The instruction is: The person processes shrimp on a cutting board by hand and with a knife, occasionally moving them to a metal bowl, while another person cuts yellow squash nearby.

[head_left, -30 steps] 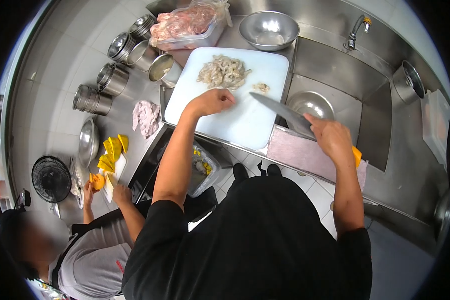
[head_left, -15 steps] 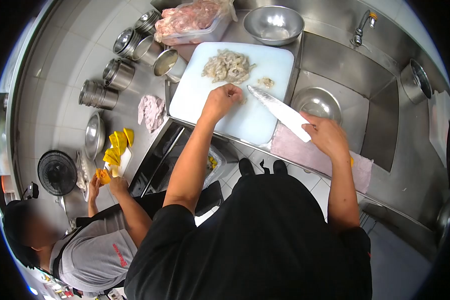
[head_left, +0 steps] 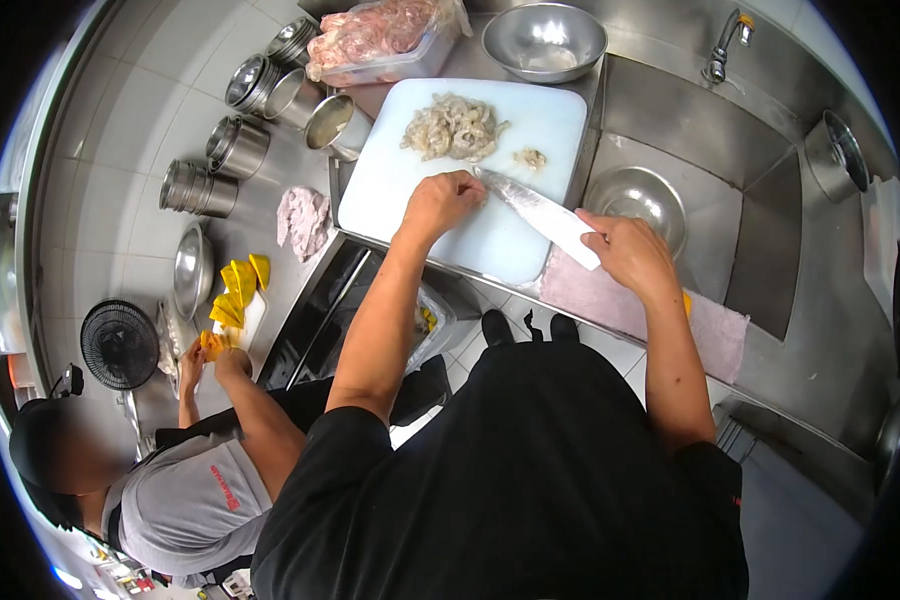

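Note:
On the white cutting board [head_left: 370, 190] lies a large pile of peeled, greyish shrimp [head_left: 455, 128], with a small heap of scraps [head_left: 530, 158] to its right. My left hand [head_left: 440, 207] is over the board below the pile, fingers pinched; what they hold is too small to name. My right hand [head_left: 633, 250] grips the handle end of a large knife [head_left: 545, 215]. The blade points up and left across the board, its tip beside my left fingertips.
Right of the board is a sink [head_left: 710, 190] holding a metal bowl [head_left: 635, 205]. A pink cloth [head_left: 710, 340] lies along the front edge. Behind are a steel bowl [head_left: 545, 45] and a meat tub [head_left: 390, 65]. At left, another person [head_left: 185, 490] handles yellow pieces.
The knife and my right hand have moved left, bringing the tip up to my left fingers. The other person's hands have shifted slightly.

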The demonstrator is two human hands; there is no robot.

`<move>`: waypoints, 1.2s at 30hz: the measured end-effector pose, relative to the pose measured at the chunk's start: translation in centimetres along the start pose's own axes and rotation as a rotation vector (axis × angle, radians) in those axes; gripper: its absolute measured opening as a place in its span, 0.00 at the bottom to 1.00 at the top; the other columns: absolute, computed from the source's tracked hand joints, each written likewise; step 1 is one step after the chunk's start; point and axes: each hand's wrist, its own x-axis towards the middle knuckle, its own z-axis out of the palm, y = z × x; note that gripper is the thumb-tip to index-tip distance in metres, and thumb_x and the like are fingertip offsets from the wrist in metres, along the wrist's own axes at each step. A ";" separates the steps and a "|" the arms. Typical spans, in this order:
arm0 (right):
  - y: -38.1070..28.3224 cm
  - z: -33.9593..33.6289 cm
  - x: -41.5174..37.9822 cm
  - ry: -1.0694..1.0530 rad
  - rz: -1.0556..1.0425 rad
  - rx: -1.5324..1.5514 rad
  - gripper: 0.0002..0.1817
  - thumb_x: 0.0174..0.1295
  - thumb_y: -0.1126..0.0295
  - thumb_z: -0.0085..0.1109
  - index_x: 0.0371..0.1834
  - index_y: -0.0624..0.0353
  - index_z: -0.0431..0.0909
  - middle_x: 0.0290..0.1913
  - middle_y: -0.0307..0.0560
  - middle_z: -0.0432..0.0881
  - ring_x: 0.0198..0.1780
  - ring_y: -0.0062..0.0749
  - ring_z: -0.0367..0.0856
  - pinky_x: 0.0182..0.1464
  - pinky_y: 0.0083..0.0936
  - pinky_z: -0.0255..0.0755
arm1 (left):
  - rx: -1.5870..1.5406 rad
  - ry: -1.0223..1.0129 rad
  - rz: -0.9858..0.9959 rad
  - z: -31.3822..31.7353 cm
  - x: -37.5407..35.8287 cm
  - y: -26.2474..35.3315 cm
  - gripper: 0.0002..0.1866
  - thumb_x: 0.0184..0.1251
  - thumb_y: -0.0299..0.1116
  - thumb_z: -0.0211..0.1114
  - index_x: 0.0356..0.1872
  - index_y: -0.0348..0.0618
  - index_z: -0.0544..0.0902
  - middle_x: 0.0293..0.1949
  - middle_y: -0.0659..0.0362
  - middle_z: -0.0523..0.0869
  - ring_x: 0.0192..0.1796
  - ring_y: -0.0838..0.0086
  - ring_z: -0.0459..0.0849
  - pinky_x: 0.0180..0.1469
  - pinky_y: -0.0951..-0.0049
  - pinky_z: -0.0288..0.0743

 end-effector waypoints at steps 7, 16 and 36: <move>0.5 0.5 -0.6 0.044 -0.051 -0.009 0.22 0.70 0.59 0.59 0.67 0.40 0.84 0.52 0.55 0.89 0.56 0.56 0.85 0.62 0.46 0.77 | -0.025 0.097 -0.080 1.0 -0.9 0.0 0.12 0.67 0.38 0.71 0.45 0.42 0.92 0.35 0.54 0.93 0.39 0.70 0.90 0.48 0.70 0.82; 1.3 0.7 -3.1 0.091 -0.099 0.001 0.21 0.69 0.62 0.61 0.65 0.44 0.85 0.41 0.60 0.88 0.45 0.57 0.86 0.52 0.45 0.77 | -0.016 0.147 -0.115 1.5 -1.2 0.1 0.13 0.66 0.39 0.72 0.43 0.41 0.92 0.30 0.55 0.92 0.32 0.70 0.90 0.41 0.70 0.82; 2.8 0.7 -7.1 0.166 -0.109 -0.045 0.19 0.71 0.62 0.61 0.64 0.41 0.86 0.44 0.57 0.89 0.48 0.56 0.86 0.51 0.49 0.77 | -0.246 0.094 -0.273 1.3 -1.2 1.7 0.07 0.65 0.30 0.67 0.38 0.36 0.85 0.25 0.57 0.90 0.24 0.75 0.86 0.32 0.73 0.80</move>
